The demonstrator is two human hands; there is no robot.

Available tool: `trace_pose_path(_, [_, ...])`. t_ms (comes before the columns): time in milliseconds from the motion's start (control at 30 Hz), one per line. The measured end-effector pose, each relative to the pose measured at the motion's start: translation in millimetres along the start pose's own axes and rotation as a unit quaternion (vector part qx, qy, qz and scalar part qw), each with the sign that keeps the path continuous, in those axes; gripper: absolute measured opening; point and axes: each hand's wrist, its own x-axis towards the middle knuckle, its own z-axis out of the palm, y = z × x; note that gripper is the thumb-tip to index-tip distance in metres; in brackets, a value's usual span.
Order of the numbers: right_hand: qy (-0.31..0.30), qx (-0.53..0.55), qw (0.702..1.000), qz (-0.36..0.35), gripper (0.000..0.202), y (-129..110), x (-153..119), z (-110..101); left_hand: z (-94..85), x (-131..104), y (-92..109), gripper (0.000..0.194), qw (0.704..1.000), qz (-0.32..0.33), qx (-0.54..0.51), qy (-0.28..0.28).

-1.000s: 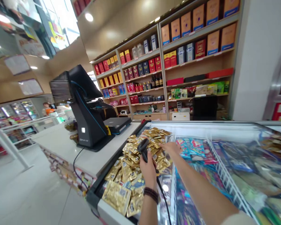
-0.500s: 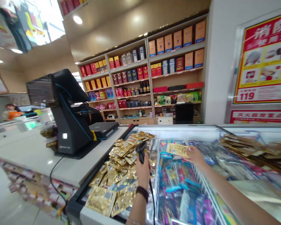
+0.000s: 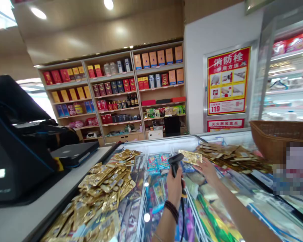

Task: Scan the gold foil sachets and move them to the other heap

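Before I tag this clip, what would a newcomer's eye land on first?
Probably the heap of shiny gold foil packets spread over the freezer's left side. Next, the bare hands near the middle: the left grips a black corded handheld scanner, the right a single gold packet. Behind them, a red-and-yellow poster stands out on the white wall.

We are finding open room over the glass (image 3: 135,205), between the gold pile (image 3: 103,181) and the brown pile (image 3: 232,156). Our left hand (image 3: 174,186), the scanner (image 3: 175,161) and its cord (image 3: 183,215) are blocking the middle. Our right hand (image 3: 207,168) and a gold pack (image 3: 190,157) are filling space near the scanner. The basket (image 3: 280,143) and black till (image 3: 15,144) are standing at opposite sides.
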Motion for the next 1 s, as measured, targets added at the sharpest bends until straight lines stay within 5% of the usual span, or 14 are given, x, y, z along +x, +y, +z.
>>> trace_pose_path(533, [0.006,-0.017,1.0,0.011,0.038,-11.6,0.1,-9.6,-14.8,-19.9,-3.9,0.064,0.996,-0.028,0.081,-0.013])
trace_pose_path(1000, [0.013,-0.023,0.999,0.02,0.027,-15.1,0.3,-7.5,-14.4,-21.0,-5.0,0.066,0.995,-0.03,0.091,-0.03])
